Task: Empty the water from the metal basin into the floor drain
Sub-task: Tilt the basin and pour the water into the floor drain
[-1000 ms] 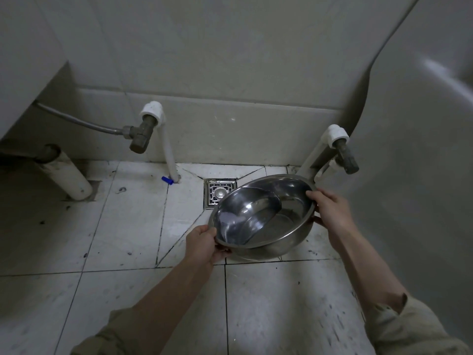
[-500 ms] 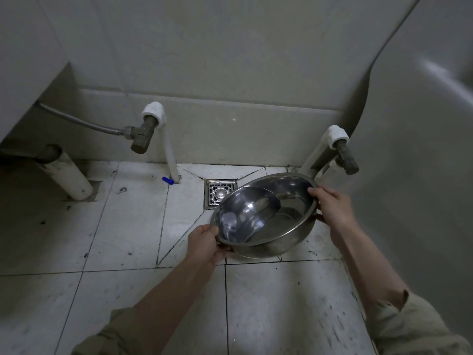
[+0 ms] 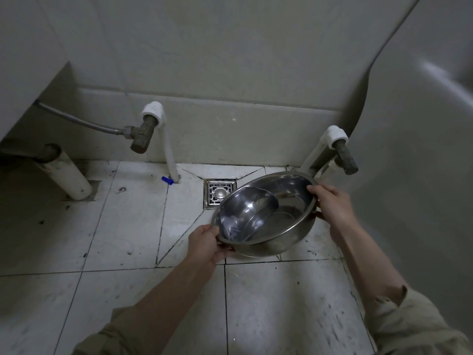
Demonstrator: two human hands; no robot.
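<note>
A: Round polished steel basin (image 3: 266, 216): position?
B: I hold it tilted above the square metal floor drain (image 3: 219, 193). Left hand (image 3: 208, 243) and right hand (image 3: 330, 202) clamp opposite rims.
A: Handling?
B: Likely slippery, rigid; water shifts weight.

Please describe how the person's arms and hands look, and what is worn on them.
Both hands, left hand and right hand, are bare: no gloves, rings or watch visible. The forearms are uncovered; khaki-olive sleeves are pushed up near the elbows, bunched in folds.
</note>
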